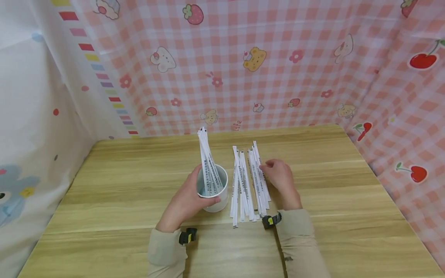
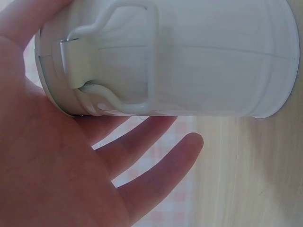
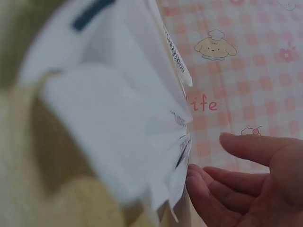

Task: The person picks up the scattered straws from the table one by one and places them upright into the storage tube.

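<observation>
A white metal bucket (image 1: 222, 193) stands on the table, and several long, thin paper-wrapped sticks (image 1: 207, 166) lean in it. My left hand (image 1: 185, 199) grips the bucket, its thumb across the near side. The left wrist view shows a wire handle (image 2: 151, 56) folded against the bucket's wall. Right of the bucket lies a loose row of more white paper-wrapped sticks (image 1: 243, 185) with dark print. My right hand (image 1: 279, 175) is at the right edge of this row, thumb apart from loosely bent fingers. In the right wrist view the wrappers (image 3: 118, 109) are large and blurred beside the fingertips.
The wood-grain table (image 1: 121, 200) extends to both sides. A pink checked cloth (image 1: 222, 58) with cartoon prints hangs behind it and along the right; a pale cloth (image 1: 28, 96) hangs on the left. Black straps with small devices (image 1: 187, 236) sit at both wrists.
</observation>
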Demonstrator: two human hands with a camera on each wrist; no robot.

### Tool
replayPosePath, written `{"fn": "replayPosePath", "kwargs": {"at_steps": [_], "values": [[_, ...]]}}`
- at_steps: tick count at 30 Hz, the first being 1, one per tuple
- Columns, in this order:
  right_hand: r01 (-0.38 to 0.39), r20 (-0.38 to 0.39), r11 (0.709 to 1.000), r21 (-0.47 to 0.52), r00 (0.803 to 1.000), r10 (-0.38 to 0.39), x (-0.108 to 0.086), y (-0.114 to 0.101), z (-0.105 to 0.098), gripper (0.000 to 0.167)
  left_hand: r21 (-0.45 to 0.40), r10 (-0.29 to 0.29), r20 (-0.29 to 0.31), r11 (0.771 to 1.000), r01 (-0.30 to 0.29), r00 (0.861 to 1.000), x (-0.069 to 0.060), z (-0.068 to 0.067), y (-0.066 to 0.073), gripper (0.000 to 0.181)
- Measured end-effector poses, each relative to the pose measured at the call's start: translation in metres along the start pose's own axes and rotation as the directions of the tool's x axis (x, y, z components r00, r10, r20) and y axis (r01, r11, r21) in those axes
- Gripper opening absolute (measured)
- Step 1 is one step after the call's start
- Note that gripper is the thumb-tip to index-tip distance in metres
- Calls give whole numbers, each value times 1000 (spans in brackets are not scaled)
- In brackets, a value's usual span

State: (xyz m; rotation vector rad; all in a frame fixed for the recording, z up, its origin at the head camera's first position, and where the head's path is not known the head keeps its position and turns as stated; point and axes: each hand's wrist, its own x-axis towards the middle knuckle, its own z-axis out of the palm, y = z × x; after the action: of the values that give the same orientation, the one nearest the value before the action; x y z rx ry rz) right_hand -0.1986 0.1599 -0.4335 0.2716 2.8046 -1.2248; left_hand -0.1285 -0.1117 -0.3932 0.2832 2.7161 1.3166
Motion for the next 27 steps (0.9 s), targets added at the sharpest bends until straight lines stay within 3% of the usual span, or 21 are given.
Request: {"fn": "replayPosePath", "kwargs": {"at_steps": [7,13,21,27], "values": [[-48,24,998,-28,999,48,1,4,6,30,8,-13,5,1000,12,1000,-1,-1,1,98],[-46,-5,997,-68,999,46,2,8,11,21,10,-11,6,1000,11,1000,-1,-1,1,98],[-38,-35,990,-133,999,33,0,6,13,19,11,-16,7,1000,16,1000,-1,-1,2,98],[-63,1,987,-150,998,64,-3,3,14,19,11,-18,2,1000,18,1000,-1,-1,3,98]]}}
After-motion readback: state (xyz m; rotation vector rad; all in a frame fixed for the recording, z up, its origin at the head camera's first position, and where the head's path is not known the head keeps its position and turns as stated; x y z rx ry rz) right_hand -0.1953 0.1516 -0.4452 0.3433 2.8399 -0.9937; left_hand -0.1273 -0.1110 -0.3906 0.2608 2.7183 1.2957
